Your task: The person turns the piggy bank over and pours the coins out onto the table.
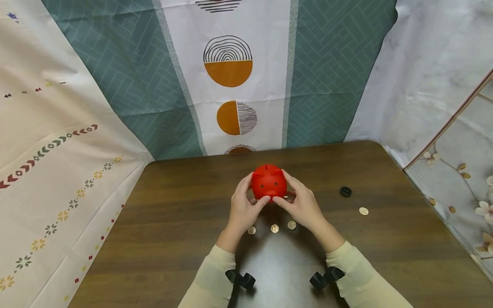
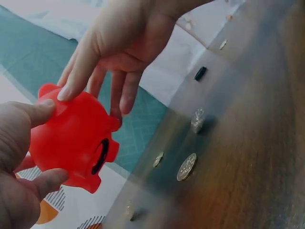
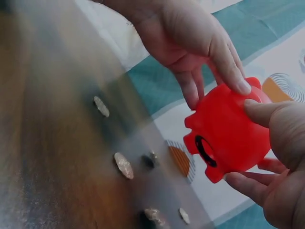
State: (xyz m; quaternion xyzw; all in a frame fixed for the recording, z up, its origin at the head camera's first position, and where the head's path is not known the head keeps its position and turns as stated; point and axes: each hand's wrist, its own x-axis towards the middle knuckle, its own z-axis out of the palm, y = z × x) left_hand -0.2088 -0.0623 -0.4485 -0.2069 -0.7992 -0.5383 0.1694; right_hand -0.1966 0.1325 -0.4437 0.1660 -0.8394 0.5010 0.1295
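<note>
A red piggy bank [image 1: 268, 184] with a slot on top and small dark eyes is raised off the table between both hands. My left hand [image 1: 243, 207] grips it from the left, thumb at the front. From the other side my right hand [image 1: 304, 207] holds it the same way, the thumbs close together below its face. In the right wrist view, a round black-rimmed opening [image 3: 206, 151] shows in the piggy bank's underside. Several gold-coloured coins [image 1: 274, 228] lie on the table beneath and in front of the hands.
A black round plug [image 1: 345, 191] lies on the brown wooden table [image 1: 185, 222] to the right, with a single coin [image 1: 363, 211] close by. Patterned cloth [image 1: 319, 77] hangs behind the table and along both sides.
</note>
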